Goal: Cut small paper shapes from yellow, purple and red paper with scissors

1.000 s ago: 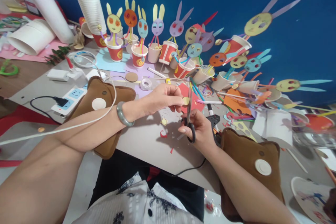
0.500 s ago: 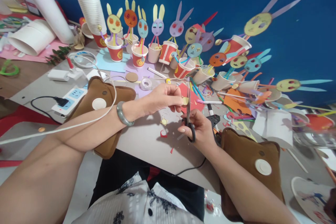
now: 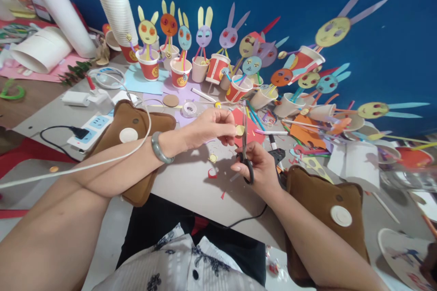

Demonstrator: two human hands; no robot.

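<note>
Pinched between the thumb and fingers of my left hand [image 3: 218, 126] is a small piece of yellow paper [image 3: 240, 130]. My right hand [image 3: 258, 166] is closed round the black handles of a pair of scissors [image 3: 245, 154], whose blades point upward beside the paper's right edge. A small round yellow piece [image 3: 213, 158] and a curled red scrap [image 3: 212, 173] lie on the table below my hands. Behind the blades is a sheet of red paper [image 3: 243, 116].
Paper cups with bunny-faced figures [image 3: 148, 66] line the back by the blue wall. A stack of paper cups [image 3: 118, 16] rises at the left. Brown cushion-like bags [image 3: 324, 223] lie under both forearms. A white cable [image 3: 112, 159] crosses my left arm, near a power strip [image 3: 90, 132].
Both hands hold nearly the same place. The yellow paper and the scissor blades have shifted very slightly; the view has moved a little too.
</note>
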